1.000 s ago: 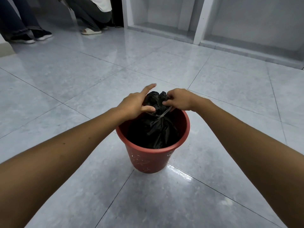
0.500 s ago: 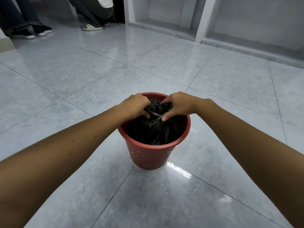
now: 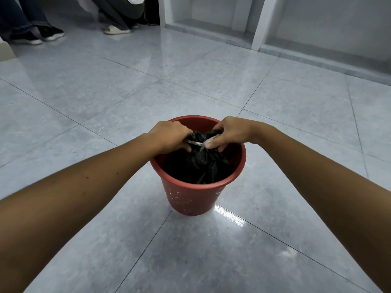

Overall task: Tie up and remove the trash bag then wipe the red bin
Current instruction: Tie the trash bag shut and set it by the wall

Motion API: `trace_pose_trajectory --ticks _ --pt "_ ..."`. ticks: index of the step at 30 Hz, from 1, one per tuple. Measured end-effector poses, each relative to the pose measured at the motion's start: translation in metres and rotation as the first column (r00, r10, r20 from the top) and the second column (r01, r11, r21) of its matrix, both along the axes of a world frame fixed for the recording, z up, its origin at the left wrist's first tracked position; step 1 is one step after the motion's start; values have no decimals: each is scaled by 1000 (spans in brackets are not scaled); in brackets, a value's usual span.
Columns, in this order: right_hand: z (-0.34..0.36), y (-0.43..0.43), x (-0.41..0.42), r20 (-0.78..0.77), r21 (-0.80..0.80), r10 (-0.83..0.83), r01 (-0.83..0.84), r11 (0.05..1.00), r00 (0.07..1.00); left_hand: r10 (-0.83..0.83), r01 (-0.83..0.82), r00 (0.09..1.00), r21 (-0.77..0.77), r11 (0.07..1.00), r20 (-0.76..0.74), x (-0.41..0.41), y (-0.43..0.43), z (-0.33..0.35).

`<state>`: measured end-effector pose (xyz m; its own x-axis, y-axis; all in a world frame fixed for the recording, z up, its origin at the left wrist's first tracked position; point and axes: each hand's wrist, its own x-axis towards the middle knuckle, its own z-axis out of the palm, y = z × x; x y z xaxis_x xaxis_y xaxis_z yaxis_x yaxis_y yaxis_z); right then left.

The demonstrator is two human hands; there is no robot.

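Observation:
A red plastic bin stands on the tiled floor in the middle of the head view. Inside it sits a black trash bag, its top gathered into a bunch above the rim. My left hand grips the left end of the bag's twisted top. My right hand pinches the right end, and a stretched strip of plastic runs taut between the two hands. The bag's lower part is hidden inside the bin.
Glossy grey floor tiles surround the bin. White wall niches with a pillar line the back right. Two people's legs and shoes are at the far back left, well away from the bin.
My left hand's fingers have curled from pointing to gripping the bag top. Both hands have lowered to the bin's rim and pulled apart, stretching the plastic strip between them.

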<state>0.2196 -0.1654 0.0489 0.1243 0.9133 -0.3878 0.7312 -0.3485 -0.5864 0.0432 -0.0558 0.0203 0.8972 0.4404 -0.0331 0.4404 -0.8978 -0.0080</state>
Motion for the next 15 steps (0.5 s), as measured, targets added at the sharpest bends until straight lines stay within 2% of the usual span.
trace_pose_trajectory --ticks 4,7,9,11,15 --pt "-4 6 -2 116 5 39 -40 999 992 40 -49 998 -258 965 -42 2 5 2" --pt "-9 7 2 10 37 32 -32 999 999 31 -64 997 -508 859 -74 0 10 9" --pt "-10 4 5 -129 58 9 -1 998 992 84 -95 995 -553 828 -46 0 7 7" --pt "-9 3 6 -247 42 -25 37 998 969 167 -144 986 -530 835 -4 2 2 3" --pt "-11 3 11 -339 57 -126 154 986 932 179 -94 980 -584 806 89 0 7 -4"
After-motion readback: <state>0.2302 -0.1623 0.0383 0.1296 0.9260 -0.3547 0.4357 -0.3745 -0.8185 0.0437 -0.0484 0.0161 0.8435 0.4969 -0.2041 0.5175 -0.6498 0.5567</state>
